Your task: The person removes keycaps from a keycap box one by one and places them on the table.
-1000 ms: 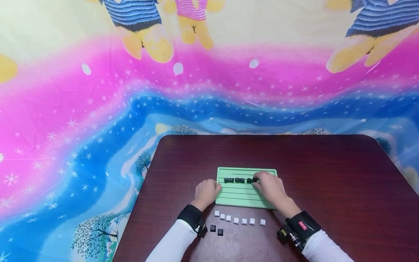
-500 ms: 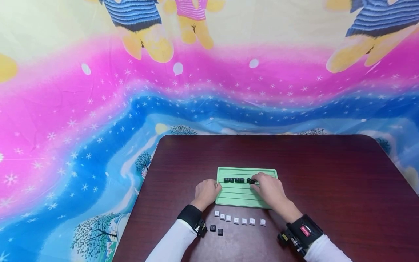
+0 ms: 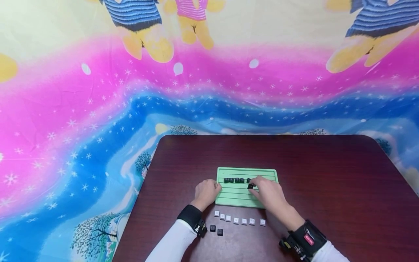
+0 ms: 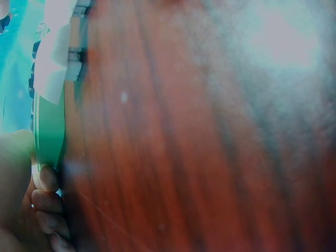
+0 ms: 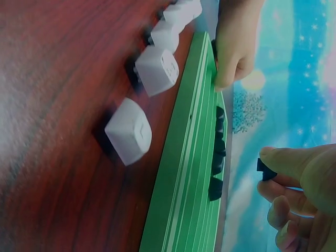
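Note:
A green ridged tray lies on the table. My left hand grips its left edge, thumb above and curled fingers along the side in the left wrist view. Over the tray's right half, my right hand pinches a black keycap between thumb and finger. That same keycap shows lifted off the tray in the right wrist view. Several black keycaps stand in a row in one of the upper grooves; the right fingertips partly cover the row's right end.
Several white keycaps form a loose line on the dark wooden table in front of the tray. Two black keycaps sit nearer the person, beside the left wrist camera. A patterned cloth hangs behind the table.
My right hand has drawn the pinched black keycap away from the row's right end, leftward and then nearer the person. The left hand has stayed on the tray's edge.

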Action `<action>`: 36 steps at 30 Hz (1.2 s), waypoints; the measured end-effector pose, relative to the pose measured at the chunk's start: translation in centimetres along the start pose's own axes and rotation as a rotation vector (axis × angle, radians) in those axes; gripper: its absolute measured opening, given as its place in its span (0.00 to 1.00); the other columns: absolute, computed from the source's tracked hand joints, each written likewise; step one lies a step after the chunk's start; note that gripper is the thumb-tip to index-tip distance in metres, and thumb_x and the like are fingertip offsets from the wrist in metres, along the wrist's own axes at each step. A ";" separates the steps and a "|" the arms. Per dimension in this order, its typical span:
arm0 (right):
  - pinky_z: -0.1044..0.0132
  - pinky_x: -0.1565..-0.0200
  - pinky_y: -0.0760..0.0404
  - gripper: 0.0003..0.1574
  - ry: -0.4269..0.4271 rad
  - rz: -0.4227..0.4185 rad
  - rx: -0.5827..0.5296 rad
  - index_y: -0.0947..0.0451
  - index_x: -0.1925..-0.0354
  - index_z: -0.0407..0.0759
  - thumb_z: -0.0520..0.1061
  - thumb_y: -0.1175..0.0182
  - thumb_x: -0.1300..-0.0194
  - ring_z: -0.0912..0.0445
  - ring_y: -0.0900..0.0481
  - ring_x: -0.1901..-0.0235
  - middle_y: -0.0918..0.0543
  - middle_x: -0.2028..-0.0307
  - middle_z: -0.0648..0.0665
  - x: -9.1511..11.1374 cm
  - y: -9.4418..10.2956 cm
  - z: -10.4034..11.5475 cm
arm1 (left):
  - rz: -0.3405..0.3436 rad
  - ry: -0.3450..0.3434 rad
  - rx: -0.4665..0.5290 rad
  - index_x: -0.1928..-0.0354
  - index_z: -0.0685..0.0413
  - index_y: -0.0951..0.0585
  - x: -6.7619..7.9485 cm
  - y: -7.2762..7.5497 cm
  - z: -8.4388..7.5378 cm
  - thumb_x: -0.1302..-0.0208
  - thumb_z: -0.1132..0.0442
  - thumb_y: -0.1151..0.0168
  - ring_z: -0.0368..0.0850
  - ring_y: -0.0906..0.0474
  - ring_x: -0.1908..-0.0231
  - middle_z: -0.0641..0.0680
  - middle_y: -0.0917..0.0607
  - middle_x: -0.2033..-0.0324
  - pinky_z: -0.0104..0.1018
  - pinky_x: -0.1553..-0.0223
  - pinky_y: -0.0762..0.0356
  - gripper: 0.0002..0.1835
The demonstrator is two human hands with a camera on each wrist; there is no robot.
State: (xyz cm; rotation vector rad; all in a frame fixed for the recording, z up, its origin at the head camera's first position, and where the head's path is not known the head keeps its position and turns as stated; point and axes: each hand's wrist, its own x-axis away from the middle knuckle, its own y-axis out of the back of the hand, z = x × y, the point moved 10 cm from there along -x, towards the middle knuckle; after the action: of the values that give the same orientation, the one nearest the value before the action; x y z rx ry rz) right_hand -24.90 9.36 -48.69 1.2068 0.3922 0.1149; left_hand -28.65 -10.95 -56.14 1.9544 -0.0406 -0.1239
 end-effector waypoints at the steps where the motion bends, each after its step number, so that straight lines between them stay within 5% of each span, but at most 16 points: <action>1: 0.59 0.73 0.21 0.12 0.007 -0.002 -0.002 0.14 0.60 0.48 0.48 0.26 0.43 0.54 0.14 0.67 0.12 0.63 0.49 0.1 0.0 0.2 | -0.001 -0.001 -0.001 0.90 0.43 0.44 0.0 0.0 0.0 0.35 0.55 0.46 0.39 0.49 0.87 0.41 0.48 0.89 0.32 0.83 0.48 0.27; 36: 0.69 0.76 0.28 0.13 0.121 -0.017 0.007 0.16 0.64 0.55 0.51 0.23 0.48 0.62 0.19 0.73 0.17 0.69 0.58 2.8 0.2 4.4 | -0.012 -0.002 -0.003 0.90 0.43 0.44 -0.2 0.0 -0.1 0.35 0.55 0.46 0.38 0.50 0.88 0.41 0.49 0.89 0.32 0.84 0.50 0.27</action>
State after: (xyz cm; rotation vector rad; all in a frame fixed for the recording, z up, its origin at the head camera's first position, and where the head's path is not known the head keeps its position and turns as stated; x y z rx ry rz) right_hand -20.77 6.35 -47.88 1.2065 0.5087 0.1720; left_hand -28.80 -10.87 -56.13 1.9516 -0.0307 -0.1338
